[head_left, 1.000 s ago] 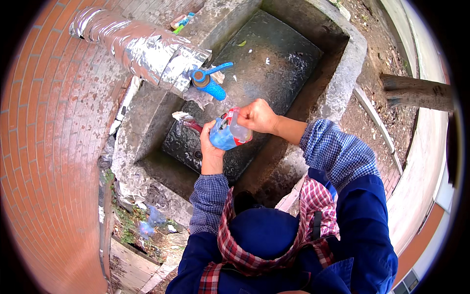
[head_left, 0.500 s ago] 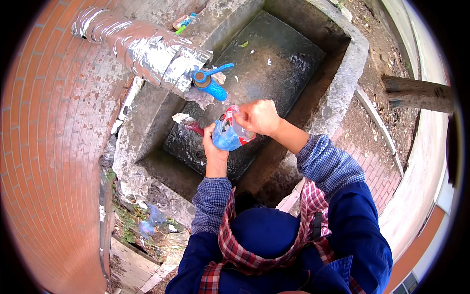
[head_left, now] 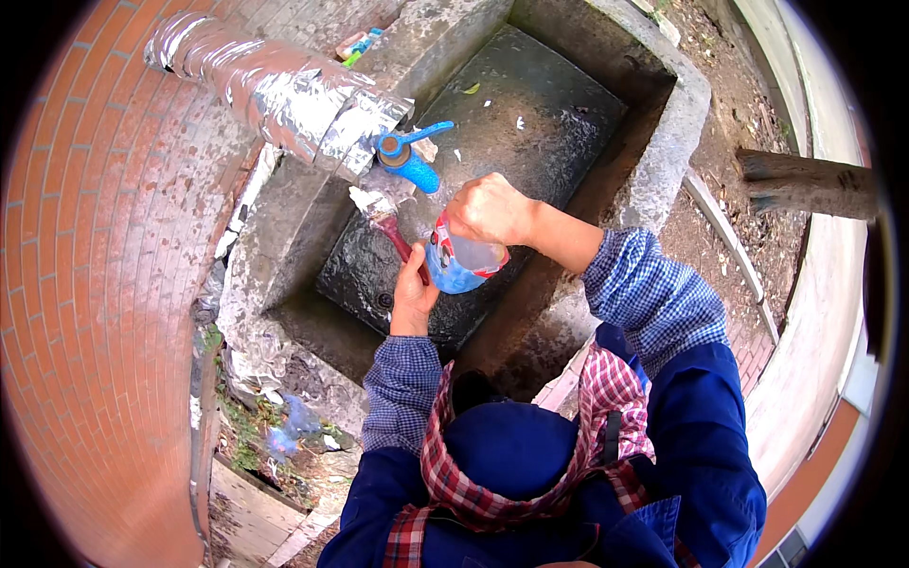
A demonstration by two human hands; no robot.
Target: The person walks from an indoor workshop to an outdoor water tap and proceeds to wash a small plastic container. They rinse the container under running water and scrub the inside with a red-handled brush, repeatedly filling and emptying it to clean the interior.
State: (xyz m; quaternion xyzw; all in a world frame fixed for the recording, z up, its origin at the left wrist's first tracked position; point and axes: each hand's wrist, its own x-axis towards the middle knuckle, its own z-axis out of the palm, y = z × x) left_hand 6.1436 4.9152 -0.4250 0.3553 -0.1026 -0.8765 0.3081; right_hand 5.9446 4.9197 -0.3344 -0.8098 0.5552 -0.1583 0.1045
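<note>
Over the concrete sink (head_left: 701, 104), my left hand (head_left: 415, 295) is closed around the red handle of a paintbrush (head_left: 390, 227). Its pale, whitish bristles point up and away, toward the tap. My right hand (head_left: 492, 210) grips the rim of a clear plastic container (head_left: 460, 270), which looks like a cut-off bottle with a red label and blue paint on it. The container is right beside the left hand, its open top tilted toward me. Some left-hand fingertips are hidden behind the handle. The blue tap (head_left: 409, 163) is just beyond both hands.
A foil-wrapped pipe (head_left: 284, 99) carries the tap out from the brick wall (head_left: 104, 218) on the left. Small packets (head_left: 358, 45) lie on the sink's far left ledge. A tree trunk (head_left: 805, 185) stands at the right. Blue-stained plastic (head_left: 294, 426) lies at lower left.
The brush has come out further from behind the container, its bristles now higher. The container has shifted slightly right, away from the left hand, and the right hand has moved a little up and left.
</note>
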